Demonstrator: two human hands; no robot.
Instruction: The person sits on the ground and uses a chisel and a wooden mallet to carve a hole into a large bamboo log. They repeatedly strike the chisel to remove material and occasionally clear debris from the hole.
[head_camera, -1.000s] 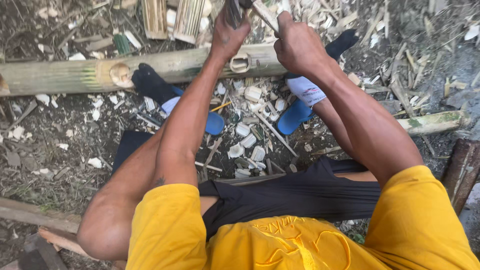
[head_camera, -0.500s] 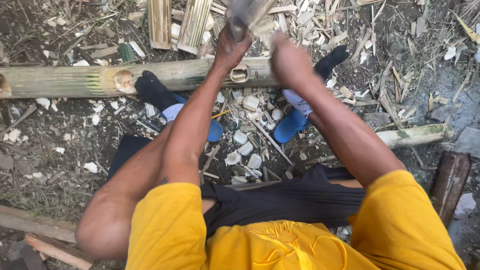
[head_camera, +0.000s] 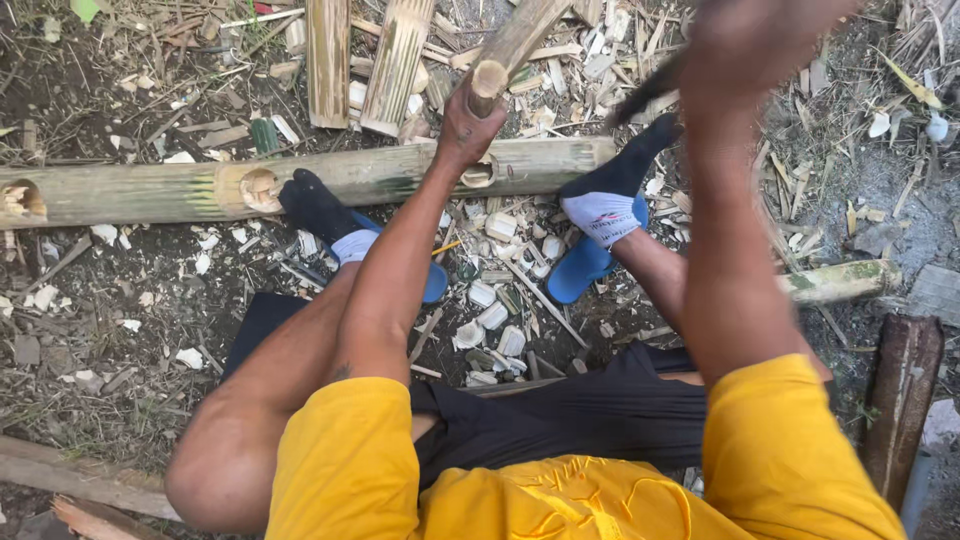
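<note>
bamboo stick (head_camera: 510, 50), pale and round-ended, stands tilted near the top of the view, gripped near its lower cut end by the left hand (head_camera: 462, 128), whose fingers are wrapped tight around it. the right hand (head_camera: 745, 50) is raised high at the upper right, blurred with motion; it looks clenched on a dark tool handle (head_camera: 640, 90), but the blur hides what kind of tool it is. the person sits low, in a yellow shirt (head_camera: 560, 490) and dark trousers, arms stretched forward between the knees. both feet wear dark socks with pale toes and rest in blue sandals (head_camera: 580, 272). just beyond the feet a long green bamboo pole (head_camera: 150, 190) lies across the ground, with holes cut into it; the left hand hovers right over one hole. two split bamboo slats (head_camera: 395, 60) lie beyond the pole. pale wood chips (head_camera: 490, 320) are scattered thickly on the dirt ground (head_camera: 100, 300) between the feet. judging by the pose, the step in hand is a chopping stroke to trim the held stick. the next move seems to call for a steady grip on the stick and a strike that lands well clear of the holding fingers.
</note>
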